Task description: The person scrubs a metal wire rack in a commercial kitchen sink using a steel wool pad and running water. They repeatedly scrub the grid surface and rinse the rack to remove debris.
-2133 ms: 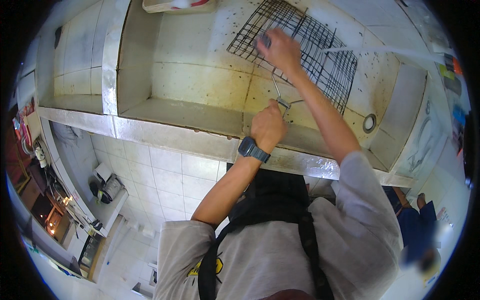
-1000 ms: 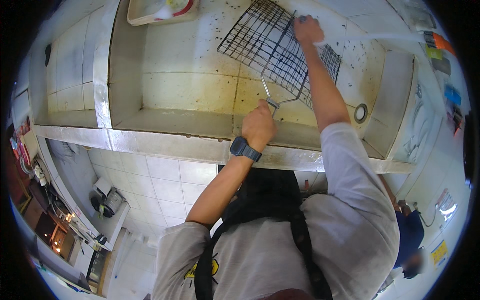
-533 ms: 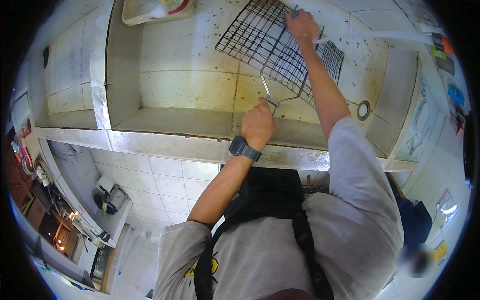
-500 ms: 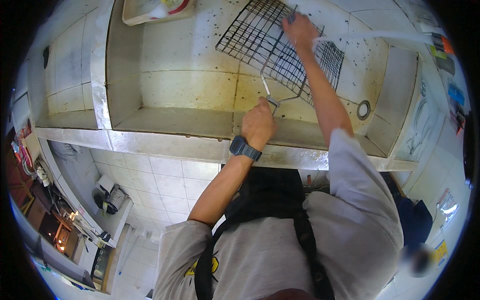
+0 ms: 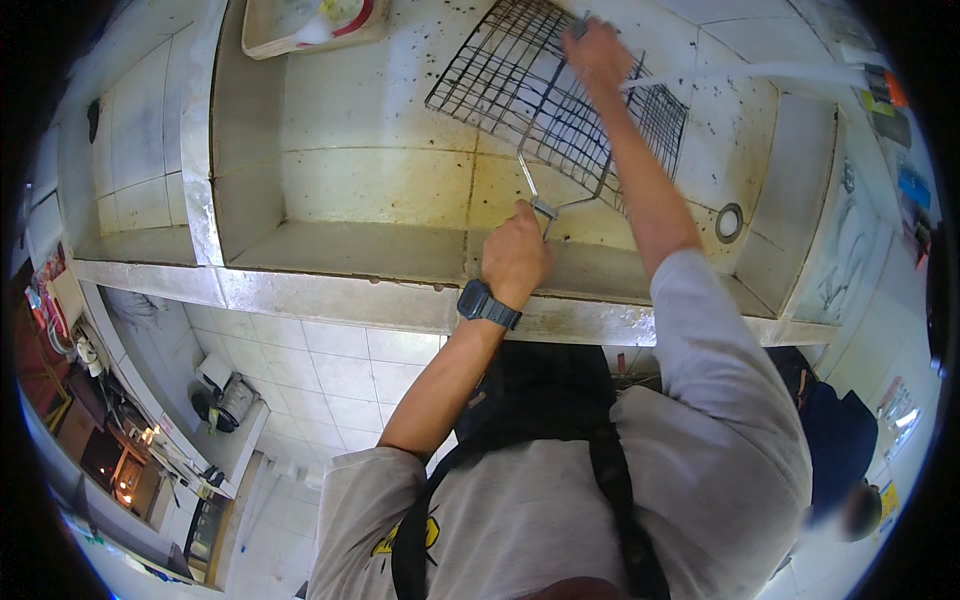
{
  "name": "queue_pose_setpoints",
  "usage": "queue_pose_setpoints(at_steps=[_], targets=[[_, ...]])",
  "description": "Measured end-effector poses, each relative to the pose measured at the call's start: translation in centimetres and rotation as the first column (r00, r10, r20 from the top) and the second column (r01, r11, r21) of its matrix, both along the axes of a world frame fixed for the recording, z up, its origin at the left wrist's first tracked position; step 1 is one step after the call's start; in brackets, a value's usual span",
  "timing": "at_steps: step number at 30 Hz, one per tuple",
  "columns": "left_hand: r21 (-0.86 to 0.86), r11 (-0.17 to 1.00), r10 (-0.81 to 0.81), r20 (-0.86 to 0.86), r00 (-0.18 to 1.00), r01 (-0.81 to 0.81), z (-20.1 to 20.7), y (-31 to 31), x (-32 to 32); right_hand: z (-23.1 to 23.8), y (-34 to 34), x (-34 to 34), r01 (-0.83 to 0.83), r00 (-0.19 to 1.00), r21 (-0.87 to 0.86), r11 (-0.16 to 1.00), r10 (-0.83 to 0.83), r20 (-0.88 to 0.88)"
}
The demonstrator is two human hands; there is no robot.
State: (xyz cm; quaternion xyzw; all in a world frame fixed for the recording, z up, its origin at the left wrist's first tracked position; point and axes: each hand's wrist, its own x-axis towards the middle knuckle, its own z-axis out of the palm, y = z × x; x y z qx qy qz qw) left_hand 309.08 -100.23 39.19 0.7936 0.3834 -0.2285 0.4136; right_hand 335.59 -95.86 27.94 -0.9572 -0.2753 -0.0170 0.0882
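Black wire rack [image 5: 546, 98]; askew in basin [image 5: 375, 180]; grey pad [image 5: 578, 28] overhead.

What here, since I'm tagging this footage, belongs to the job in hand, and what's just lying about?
In use:
wire rack, left hand on its handle
small grey thing in right hand
sink

Apparently lying about:
tray, untouched
black object, far left
grey object on low shelf

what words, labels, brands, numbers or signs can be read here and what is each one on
No text is clear enough to quote.
Dark wristwatch: face too small to read.
Grey shirt: yellow-and-black print partly covered by a black strap, not legible.
Yellow patch at lower right: too blurred to tell if it has writing.
Wire rack: no lettering visible.
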Motion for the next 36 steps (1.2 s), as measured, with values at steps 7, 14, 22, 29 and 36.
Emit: queue_pose_setpoints(at_steps=[7,14,22,29,36], targets=[[0.003,1.000,0.017,-0.037,0.999,-0.017,0.2,0.0,0.1,4.6,-4.1,-11.7,-0.233,0.955,0.325,0.916,0.278,-0.100],[0.050,0.998,-0.039,0.028,0.999,0.037,0.2,0.2,0.2,-1.1,2.3,4.4,0.014,1.000,0.127,0.992,-0.011,-0.024],[0.045,0.998,-0.039,0.004,0.999,0.039,-0.2,0.1,0.0,4.1,-2.8,-11.1,-0.329,0.908,0.369,0.869,0.399,-0.130],[0.079,0.997,-0.003,0.031,1.000,0.001,-0.2,-0.2,1.4,-1.1,3.9,2.8,-0.051,0.989,0.128,0.990,0.068,-0.134],[0.046,0.997,0.065,0.004,0.998,-0.065,-0.9,-0.5,1.0,4.1,-1.9,-11.7,-0.390,0.870,0.334,0.858,0.463,-0.173]])
